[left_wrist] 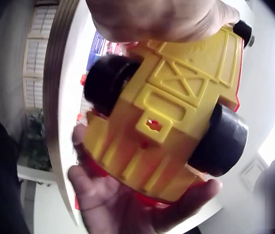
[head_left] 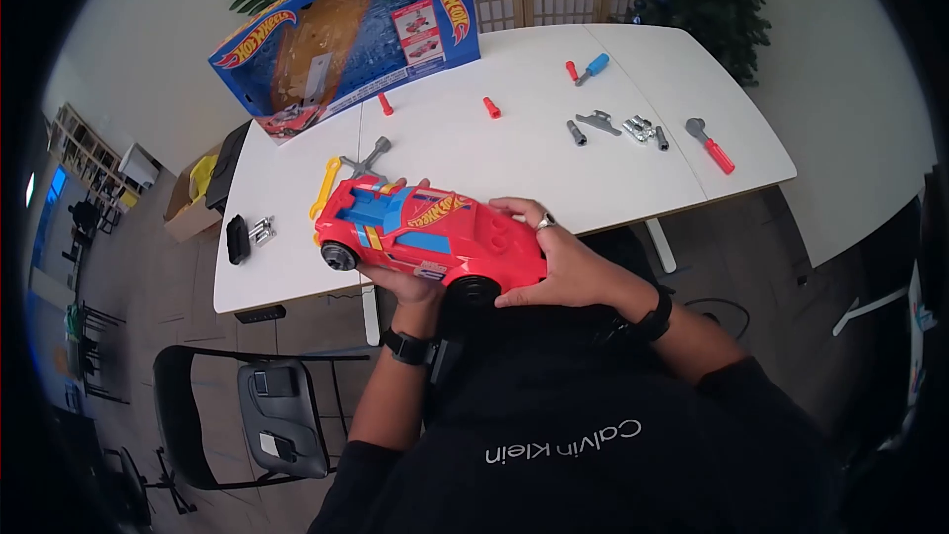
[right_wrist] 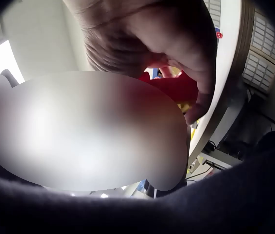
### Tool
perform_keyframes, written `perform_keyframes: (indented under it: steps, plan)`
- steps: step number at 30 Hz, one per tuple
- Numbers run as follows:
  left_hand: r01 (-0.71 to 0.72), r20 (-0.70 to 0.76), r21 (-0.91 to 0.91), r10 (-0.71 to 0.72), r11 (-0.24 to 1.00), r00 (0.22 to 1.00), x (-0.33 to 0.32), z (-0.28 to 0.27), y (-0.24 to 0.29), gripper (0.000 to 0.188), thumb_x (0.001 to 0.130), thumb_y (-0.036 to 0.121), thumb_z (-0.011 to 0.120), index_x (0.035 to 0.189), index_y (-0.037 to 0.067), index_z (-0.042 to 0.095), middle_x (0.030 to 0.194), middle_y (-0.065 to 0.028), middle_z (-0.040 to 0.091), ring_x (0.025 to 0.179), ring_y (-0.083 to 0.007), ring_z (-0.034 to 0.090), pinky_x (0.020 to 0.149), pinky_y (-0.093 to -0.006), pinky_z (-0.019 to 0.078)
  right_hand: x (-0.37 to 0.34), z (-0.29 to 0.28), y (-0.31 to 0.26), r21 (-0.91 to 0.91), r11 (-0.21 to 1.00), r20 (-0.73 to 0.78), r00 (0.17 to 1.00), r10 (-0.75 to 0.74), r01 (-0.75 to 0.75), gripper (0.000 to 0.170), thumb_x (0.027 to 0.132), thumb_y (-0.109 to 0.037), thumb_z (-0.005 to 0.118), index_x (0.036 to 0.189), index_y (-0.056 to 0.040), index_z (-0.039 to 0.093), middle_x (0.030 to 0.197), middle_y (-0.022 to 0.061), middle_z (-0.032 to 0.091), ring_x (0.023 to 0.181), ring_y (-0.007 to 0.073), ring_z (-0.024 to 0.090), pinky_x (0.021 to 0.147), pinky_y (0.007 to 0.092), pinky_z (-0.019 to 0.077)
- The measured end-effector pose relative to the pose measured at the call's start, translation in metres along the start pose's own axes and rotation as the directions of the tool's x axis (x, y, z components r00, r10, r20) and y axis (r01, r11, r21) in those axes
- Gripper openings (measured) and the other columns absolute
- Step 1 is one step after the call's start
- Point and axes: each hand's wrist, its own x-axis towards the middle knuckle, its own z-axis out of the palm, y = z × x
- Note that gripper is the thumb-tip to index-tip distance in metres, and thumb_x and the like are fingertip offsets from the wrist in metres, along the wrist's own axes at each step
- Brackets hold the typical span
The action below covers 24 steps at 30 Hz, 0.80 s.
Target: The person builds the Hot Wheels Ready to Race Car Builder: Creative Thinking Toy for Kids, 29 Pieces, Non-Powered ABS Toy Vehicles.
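Both hands hold a red toy car with blue windows and black wheels, above the near edge of the table. My left hand supports it from below toward the rear, with fingertips showing on the far side. Around its front end, my right hand grips with the thumb near the front wheel. The left wrist view shows the car's yellow underside and two large black wheels. A blurred patch covers much of the right wrist view. Just behind the car lie a yellow wrench and a grey cross-shaped tool.
A blue Hot Wheels box stands at the back left of the white table. To the right are a blue-handled screwdriver, grey and chrome pieces and a red-handled tool. A black part lies at the left.
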Motion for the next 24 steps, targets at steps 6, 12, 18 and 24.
perform_keyframes:
  steps: [6,12,18,24]
  plan:
    - [0.195,-0.208,0.294,-0.136,0.936,0.969,0.008,-0.007,0.003,0.057,0.097,0.002,0.042,0.155,0.005,0.042,0.149,-0.0151,0.059,0.134,-0.0274,0.061,0.113,-0.0559,0.0501,-0.006,-0.072,0.01,-0.446,0.894,-0.129,0.991,-0.024,-0.036,0.118,0.074,-0.035,0.096,0.165,-0.0099,0.026,0.162,0.022,0.034,0.15,0.0407,0.038,0.125,0.0484,0.0366]
    - [0.453,-0.275,0.363,-0.371,0.814,0.887,0.012,0.005,0.001,0.055,0.1,0.007,0.054,0.153,0.002,0.04,0.137,-0.0155,0.063,0.121,-0.02,0.064,0.11,-0.0431,0.0505,-0.003,-0.109,0.038,-0.588,0.809,-0.044,0.999,-0.012,-0.016,0.116,0.073,-0.032,0.096,0.165,-0.0102,0.03,0.161,0.0173,0.039,0.147,0.0416,0.04,0.124,0.05,0.0376]
    - [0.404,-0.297,0.683,-0.273,0.609,0.915,0.008,0.009,-0.009,0.074,0.094,0.008,0.08,0.153,0.003,0.035,0.138,-0.0148,0.058,0.122,-0.0188,0.061,0.107,-0.0328,0.0497,0.017,-0.122,0.065,-0.531,0.847,0.079,0.997,0.019,0.026,0.113,0.07,-0.036,0.097,0.162,-0.0098,0.037,0.162,0.0154,0.043,0.151,0.0392,0.037,0.125,0.0496,0.0355]
    - [0.347,-0.294,0.749,-0.187,0.564,0.937,0.004,0.002,-0.014,0.085,0.087,0.003,0.085,0.154,0.003,0.033,0.141,-0.0157,0.052,0.133,-0.0223,0.055,0.117,-0.0348,0.0431,0.02,-0.181,0.055,-0.628,0.749,-0.336,0.942,-0.02,-0.208,0.075,0.085,-0.046,0.083,0.144,-0.0066,0.06,0.142,0.0156,0.061,0.138,0.0373,0.052,0.119,0.0558,0.0394]
